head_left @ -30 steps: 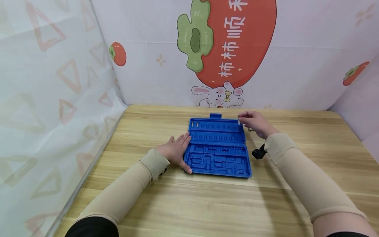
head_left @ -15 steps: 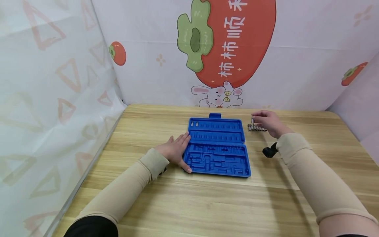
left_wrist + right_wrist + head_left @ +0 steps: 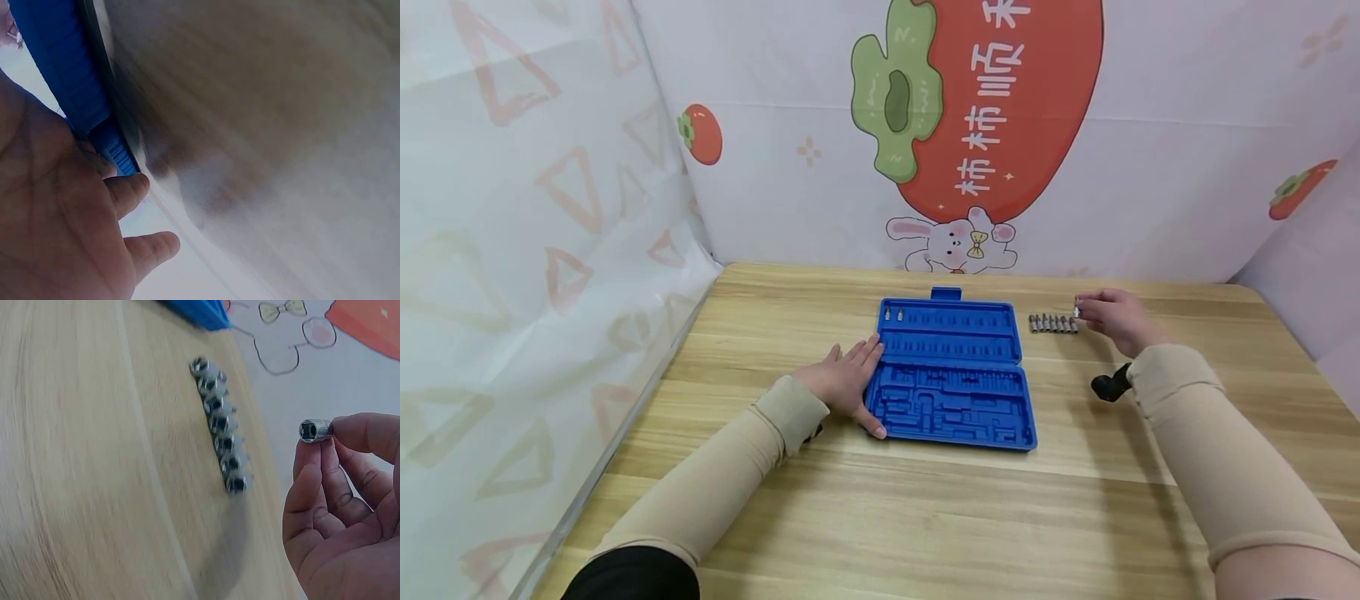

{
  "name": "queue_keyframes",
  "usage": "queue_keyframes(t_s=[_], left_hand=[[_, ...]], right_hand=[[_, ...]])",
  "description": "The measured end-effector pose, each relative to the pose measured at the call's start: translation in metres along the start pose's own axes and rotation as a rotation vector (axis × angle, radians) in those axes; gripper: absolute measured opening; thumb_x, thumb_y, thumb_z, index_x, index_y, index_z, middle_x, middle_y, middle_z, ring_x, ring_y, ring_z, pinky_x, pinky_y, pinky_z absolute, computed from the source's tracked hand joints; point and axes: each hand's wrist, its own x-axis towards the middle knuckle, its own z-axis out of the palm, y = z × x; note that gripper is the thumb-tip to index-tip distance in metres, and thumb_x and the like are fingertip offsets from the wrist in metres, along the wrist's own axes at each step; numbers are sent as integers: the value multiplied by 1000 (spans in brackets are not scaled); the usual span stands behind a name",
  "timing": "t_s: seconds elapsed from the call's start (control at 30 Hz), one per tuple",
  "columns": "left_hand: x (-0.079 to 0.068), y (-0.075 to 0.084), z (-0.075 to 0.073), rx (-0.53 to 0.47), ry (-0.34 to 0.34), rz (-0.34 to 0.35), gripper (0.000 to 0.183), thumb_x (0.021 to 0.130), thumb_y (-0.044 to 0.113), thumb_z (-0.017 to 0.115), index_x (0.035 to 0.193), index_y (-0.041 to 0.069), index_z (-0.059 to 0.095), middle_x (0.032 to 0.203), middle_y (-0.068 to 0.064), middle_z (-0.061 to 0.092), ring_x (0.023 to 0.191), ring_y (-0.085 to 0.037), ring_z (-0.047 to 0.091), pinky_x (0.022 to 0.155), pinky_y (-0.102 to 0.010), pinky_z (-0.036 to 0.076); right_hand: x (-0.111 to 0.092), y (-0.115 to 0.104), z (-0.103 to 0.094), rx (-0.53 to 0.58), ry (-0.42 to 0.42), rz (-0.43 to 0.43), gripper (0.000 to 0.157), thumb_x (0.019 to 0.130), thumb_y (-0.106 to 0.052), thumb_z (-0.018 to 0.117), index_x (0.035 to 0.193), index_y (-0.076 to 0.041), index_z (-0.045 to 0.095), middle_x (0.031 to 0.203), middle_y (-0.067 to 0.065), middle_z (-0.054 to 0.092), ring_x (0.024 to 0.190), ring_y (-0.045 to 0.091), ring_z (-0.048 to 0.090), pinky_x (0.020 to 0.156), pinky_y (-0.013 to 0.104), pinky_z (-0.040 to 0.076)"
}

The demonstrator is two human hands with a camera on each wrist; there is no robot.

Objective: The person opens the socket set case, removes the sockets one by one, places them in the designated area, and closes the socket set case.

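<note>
A blue tool case (image 3: 951, 337) lies unfolded flat on the wooden table. My left hand (image 3: 842, 385) rests against its left side, fingers spread and thumb at the near corner. Up close in the left wrist view, the palm (image 3: 56, 212) is beside the case's blue edge (image 3: 62, 62). Thumb and fingers of my right hand (image 3: 1118, 321) pinch a small silver socket (image 3: 314, 430), its square-looking opening facing the right wrist camera. That socket is held off the table at the right end of a row of several similar sockets (image 3: 1052, 323), standing side by side right of the case.
Two small metal pieces (image 3: 893, 314) sit in the top left slots of the case's far half. The case's latch tab (image 3: 946, 293) points to the back. A printed cloth (image 3: 775, 192) hangs behind the table, and another sheet (image 3: 550, 250) covers the left side.
My right hand has moved right with the socket, from the case's upper right corner, past the row, to its right end. The left hand and the case have stayed put.
</note>
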Motion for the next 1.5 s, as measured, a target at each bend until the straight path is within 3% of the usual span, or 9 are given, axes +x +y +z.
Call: queue_keyframes(t_s=[0.1, 0.3, 0.5, 0.67, 0.97, 1.27, 1.5], left_hand=[[0, 0, 1, 0, 1, -4, 146, 70, 80, 76, 166, 7, -7, 172, -8, -14, 158, -28, -4, 123, -58, 1], [1, 0, 5, -6, -19, 8, 145, 72, 78, 77, 165, 7, -8, 172, -9, -15, 158, -28, -5, 123, -58, 1], [0, 1, 5, -18, -3, 10, 145, 71, 77, 78, 166, 7, -7, 172, -9, -14, 158, -29, -4, 123, -58, 1], [-1, 1, 5, -16, -3, 10, 145, 71, 77, 79, 166, 8, -6, 172, -8, -13, 158, -28, -4, 123, -57, 2], [-2, 3, 5, -16, -4, 7, 145, 71, 78, 78, 166, 8, -7, 172, -8, -13, 158, -28, -3, 123, -58, 2], [0, 2, 4, -5, -7, 8, 145, 71, 78, 77, 166, 8, -8, 172, -8, -14, 158, -28, -4, 123, -58, 2], [-2, 1, 4, -19, -6, 5, 145, 71, 78, 77, 166, 9, -7, 172, -8, -14, 158, -28, -4, 123, -57, 2]], right_hand=[[0, 8, -6, 22, 33, 7, 37, 109, -10, 48, 137, 14, 47, 100, -10, 61, 88, 2, 60, 81, 19, 53], [0, 23, -12, -134, 58, 49, 46, 109, -11, 50, 141, 21, 42, 90, -12, 62, 80, 1, 59, 74, 19, 53], [3, 28, -12, -220, 104, 63, 40, 106, -9, 52, 132, 22, 49, 80, -11, 64, 72, 1, 61, 69, 20, 55], [6, 28, -9, -258, 117, 79, 39, 104, -7, 53, 131, 21, 50, 81, -9, 63, 72, 0, 59, 68, 19, 54], [9, 24, -5, -380, 120, 78, 35, 102, -11, 55, 124, 18, 56, 94, 8, 67, 77, 7, 57, 67, 22, 53], [11, 22, -3, -518, 137, 77, 35, 102, -14, 55, 120, 15, 58, 112, 29, 62, 100, 39, 57, 89, 52, 48], [10, 20, 0, -540, 156, 80, 36, 102, -16, 55, 118, 15, 59, 113, 31, 62, 103, 43, 57, 92, 56, 48]])
